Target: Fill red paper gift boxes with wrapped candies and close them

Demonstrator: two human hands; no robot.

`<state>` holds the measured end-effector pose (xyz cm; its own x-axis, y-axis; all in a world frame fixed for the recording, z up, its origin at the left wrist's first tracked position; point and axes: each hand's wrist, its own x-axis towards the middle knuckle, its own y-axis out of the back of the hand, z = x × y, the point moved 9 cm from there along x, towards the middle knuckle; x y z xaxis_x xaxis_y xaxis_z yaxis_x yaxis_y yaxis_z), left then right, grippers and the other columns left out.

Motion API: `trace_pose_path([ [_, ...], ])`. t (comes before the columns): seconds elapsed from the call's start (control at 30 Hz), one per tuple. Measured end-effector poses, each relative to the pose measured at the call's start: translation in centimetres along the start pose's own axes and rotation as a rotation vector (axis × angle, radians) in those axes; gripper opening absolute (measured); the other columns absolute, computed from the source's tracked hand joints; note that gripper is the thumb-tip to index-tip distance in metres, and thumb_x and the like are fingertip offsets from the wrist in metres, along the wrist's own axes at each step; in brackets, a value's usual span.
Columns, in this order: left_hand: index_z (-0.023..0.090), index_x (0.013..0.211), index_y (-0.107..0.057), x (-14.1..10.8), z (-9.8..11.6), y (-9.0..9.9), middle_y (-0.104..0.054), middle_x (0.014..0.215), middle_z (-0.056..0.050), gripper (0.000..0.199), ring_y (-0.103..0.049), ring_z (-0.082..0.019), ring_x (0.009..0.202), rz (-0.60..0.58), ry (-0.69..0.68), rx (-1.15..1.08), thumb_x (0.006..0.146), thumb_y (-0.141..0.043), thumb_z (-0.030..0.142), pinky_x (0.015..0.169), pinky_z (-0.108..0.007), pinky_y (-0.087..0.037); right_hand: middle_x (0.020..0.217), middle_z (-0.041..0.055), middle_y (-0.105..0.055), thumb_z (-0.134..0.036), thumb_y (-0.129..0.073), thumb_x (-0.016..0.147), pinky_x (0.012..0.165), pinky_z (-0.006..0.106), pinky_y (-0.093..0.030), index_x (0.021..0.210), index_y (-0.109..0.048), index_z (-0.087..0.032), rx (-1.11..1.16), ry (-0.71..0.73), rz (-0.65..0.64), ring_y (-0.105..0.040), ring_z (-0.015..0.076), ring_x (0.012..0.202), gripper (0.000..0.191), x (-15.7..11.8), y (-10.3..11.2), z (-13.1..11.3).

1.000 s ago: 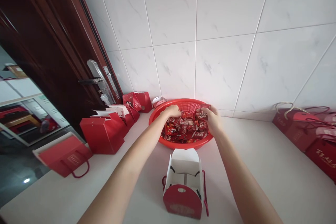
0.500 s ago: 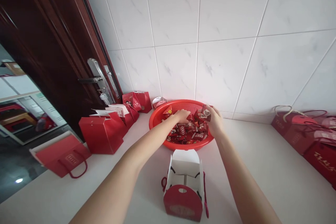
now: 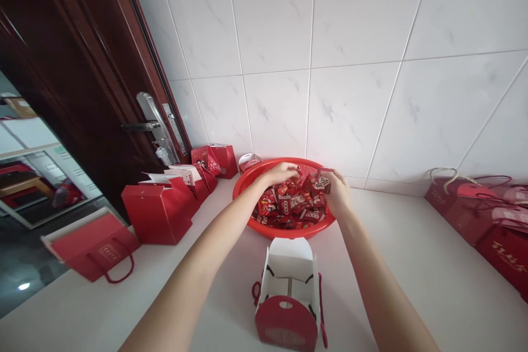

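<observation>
A red plastic basket [image 3: 243, 181] stands by the wall, filled with red-wrapped candies [image 3: 291, 206]. My right hand [image 3: 339, 195] is over its right side, shut on a dark red candy packet [image 3: 320, 184] with white print. Inside the basket toward the back, my left hand [image 3: 282, 173] has its fingers curled together among the wrappers. What they pinch is mostly hidden. In front of the basket sits a small red gift box [image 3: 286, 322], its top open and its white inside bare. Dark red cords hang at both its sides.
Several red gift boxes [image 3: 154, 212] line the left side, and a red bag with a cord handle [image 3: 101, 250] lies near the counter's left edge. Red gift bags [image 3: 474, 209] stand at the right. Behind are the tiled wall [image 3: 272, 110] and a dark wooden door [image 3: 82, 66].
My left hand has shifted slightly left and back inside the basket, uncovering more candies. My right hand still holds the packet, a little lower.
</observation>
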<state>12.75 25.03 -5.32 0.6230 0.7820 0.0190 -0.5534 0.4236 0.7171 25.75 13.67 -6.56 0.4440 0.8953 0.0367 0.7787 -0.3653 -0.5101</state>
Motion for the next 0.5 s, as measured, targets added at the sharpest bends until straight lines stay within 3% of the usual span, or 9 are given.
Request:
trace_pose_path([
  [0.13,0.021,0.139,-0.057,-0.5,2.2,-0.1,-0.070,0.122,-0.007,0.052,-0.065,-0.020,0.110,-0.006,-0.139,-0.226,0.087,-0.058,0.026,0.096,-0.032,-0.049,0.061,-0.0016,-0.067,-0.032,-0.072,0.055,0.055,0.029,-0.047,0.067,-0.066,-0.021,-0.026,0.000,-0.010,-0.059,0.0170,0.058,0.018,-0.2,-0.1,0.0],
  [0.3,0.017,0.118,-0.071,-1.0,4.2,-1.6,-0.074,0.111,-0.010,0.045,-0.068,-0.024,0.104,-0.208,-0.311,-0.587,0.075,-0.077,0.028,0.100,-0.041,-0.047,0.060,-0.0025,-0.067,-0.033,-0.076,0.053,0.052,0.027,-0.043,0.071,-0.067,-0.022,-0.041,-0.027,-0.096,-0.057,0.0150,0.055,0.023,-0.2,-0.9,0.3],
  [0.37,0.016,0.111,-0.072,-0.9,4.3,-1.7,-0.074,0.109,-0.011,0.039,-0.068,-0.025,0.103,-0.214,-0.333,-0.599,0.074,-0.078,0.027,0.099,-0.042,-0.048,0.061,-0.0023,-0.067,-0.033,-0.077,0.053,0.052,0.026,-0.044,0.072,-0.069,-0.022,-0.038,-0.027,-0.119,-0.058,0.0150,0.055,0.024,-0.2,-1.1,0.3],
  [0.5,0.017,0.121,-0.067,-0.1,3.7,-1.3,-0.069,0.123,-0.012,0.036,-0.067,-0.021,0.106,-0.046,-0.326,-0.356,0.086,-0.061,0.017,0.095,-0.036,-0.051,0.064,-0.0012,-0.069,-0.032,-0.077,0.052,0.055,0.029,-0.047,0.073,-0.069,-0.021,-0.011,-0.006,-0.083,-0.061,0.0172,0.058,0.025,-0.2,-0.9,0.0],
])
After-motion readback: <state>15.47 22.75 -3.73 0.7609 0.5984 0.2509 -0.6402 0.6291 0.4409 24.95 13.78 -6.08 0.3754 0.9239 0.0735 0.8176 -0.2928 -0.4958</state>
